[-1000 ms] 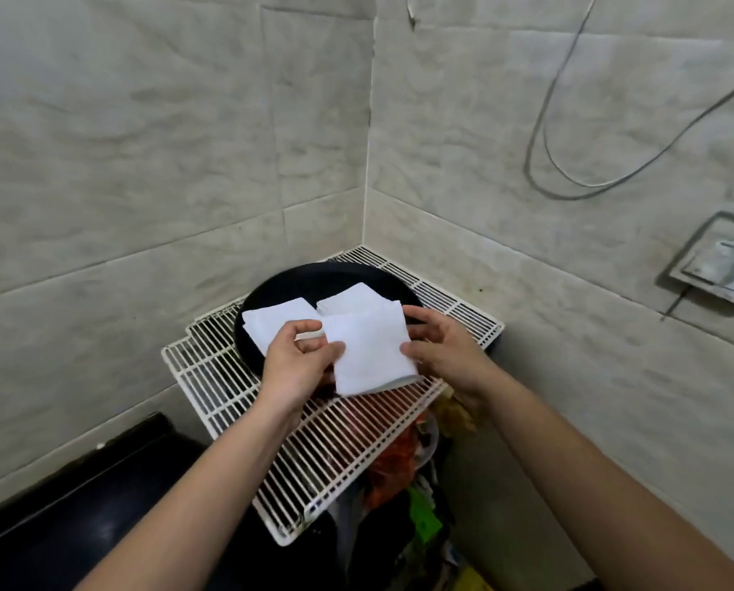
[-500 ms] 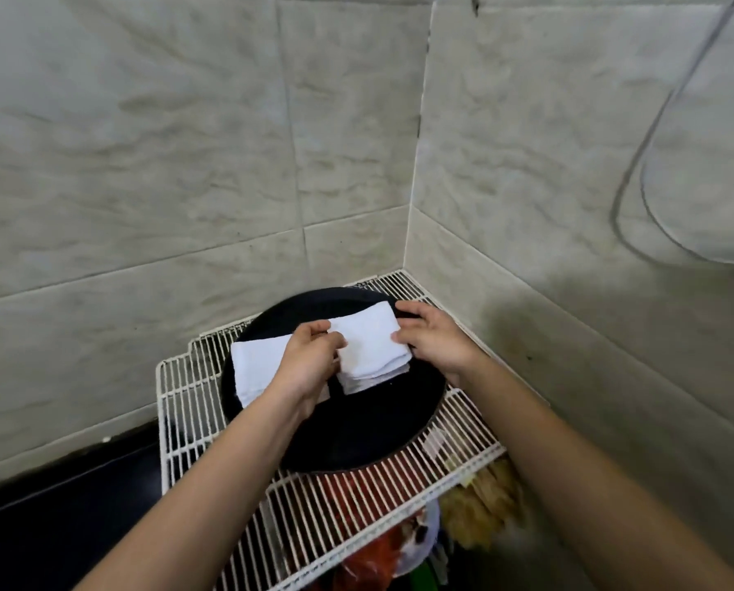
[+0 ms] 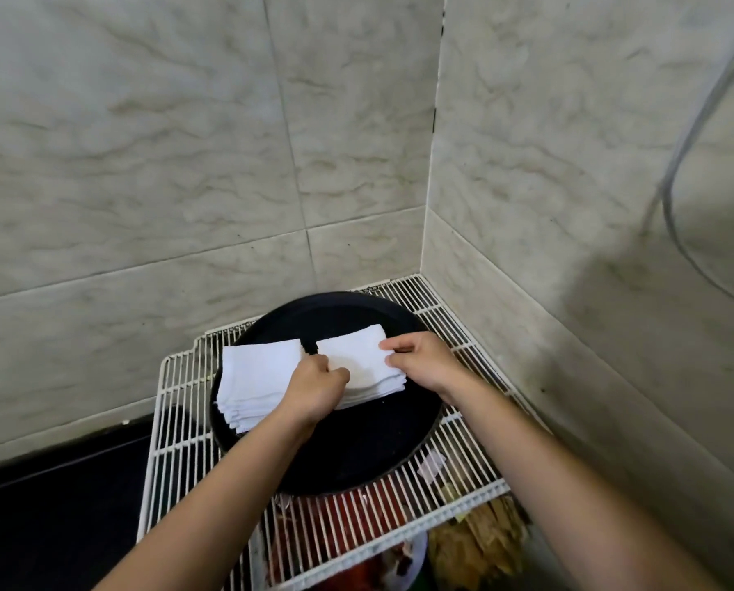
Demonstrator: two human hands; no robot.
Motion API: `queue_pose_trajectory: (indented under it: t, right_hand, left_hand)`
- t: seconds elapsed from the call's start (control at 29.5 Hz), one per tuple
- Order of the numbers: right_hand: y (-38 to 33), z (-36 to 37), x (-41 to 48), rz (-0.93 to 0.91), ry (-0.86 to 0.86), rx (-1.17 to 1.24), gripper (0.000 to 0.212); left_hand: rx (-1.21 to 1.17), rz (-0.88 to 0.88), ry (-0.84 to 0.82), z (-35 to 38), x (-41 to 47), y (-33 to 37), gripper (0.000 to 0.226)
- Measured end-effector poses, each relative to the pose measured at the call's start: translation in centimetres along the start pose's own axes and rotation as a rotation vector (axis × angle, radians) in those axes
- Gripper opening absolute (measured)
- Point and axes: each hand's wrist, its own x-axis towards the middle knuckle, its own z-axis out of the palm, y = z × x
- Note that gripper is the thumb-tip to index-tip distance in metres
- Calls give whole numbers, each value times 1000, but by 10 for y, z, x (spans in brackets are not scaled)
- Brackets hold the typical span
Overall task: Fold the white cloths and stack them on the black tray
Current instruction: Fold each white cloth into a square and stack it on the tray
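Under the wire rack (image 3: pixel 177 424), red packaging (image 3: pixel 356 503) and brown bundles (image 3: pixel 484 543) are showing through the bars at 5 o'clock of the black tray (image 3: pixel 356 454). A grey cable (image 3: pixel 672 198) is hanging in a loop on the right wall, well apart from the work. Nothing is standing between the camera and the cloths except the person's own forearms.

The rack is sitting in a corner of pale marbled wall tiles (image 3: pixel 143 164), with a dark floor area (image 3: pixel 58 505) lying at 8 o'clock. The round tray is resting on the rack.

Two piles of folded white cloths are lying on the tray's far half, just beside each other: the left pile (image 3: pixel 258 377) at 10 o'clock, overhanging the rim, and the right pile (image 3: pixel 378 392) at 12 o'clock. The left hand (image 3: pixel 314 386) is curling its fingers on the left edge of the top cloth (image 3: pixel 356 356) of the right pile. The right hand (image 3: pixel 424 360) is pinching that cloth's right edge.
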Motion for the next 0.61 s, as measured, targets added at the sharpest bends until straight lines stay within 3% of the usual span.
queue_pose_trajectory:
  t: [0.17,0.27,0.37,0.47,0.61]
  right_hand:
    - [1,-3,4,-22,-25,-51,42]
    - [-9,-9,-5,-120,98,-207,39]
    - [-27,-14,-22,-292,252,-334,40]
    - [-35,-7,-41,-439,343,-439,48]
    - [-26,38,-65,-529,271,-568,57]
  left_hand:
    - [-41,-12,-20,-2,-6,3,8]
    - [-121,62,27,-14,-16,9,40]
    - [-146,301,145,-36,-35,8,40]
    - [124,497,364,-55,-55,-9,46]
    - [519,478,523,-65,-83,-66,59]
